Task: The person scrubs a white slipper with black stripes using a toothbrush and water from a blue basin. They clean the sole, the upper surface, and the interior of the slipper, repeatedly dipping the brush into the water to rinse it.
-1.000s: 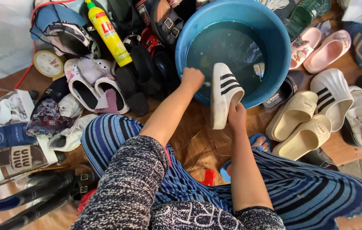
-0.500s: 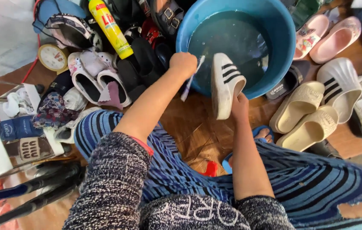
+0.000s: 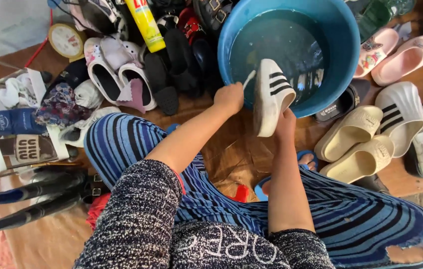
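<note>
The left hand [image 3: 230, 98] is closed in a fist around a small white brush [image 3: 249, 78], whose tip pokes out just to its right and touches the side of a white sneaker with black stripes [image 3: 271, 97]. The sneaker stands tilted over the near rim of the blue basin [image 3: 346, 45], its toe above the water. The right hand [image 3: 286, 124] grips the sneaker's heel from below. The basin, just beyond both hands, holds cloudy water [image 3: 271, 40].
</note>
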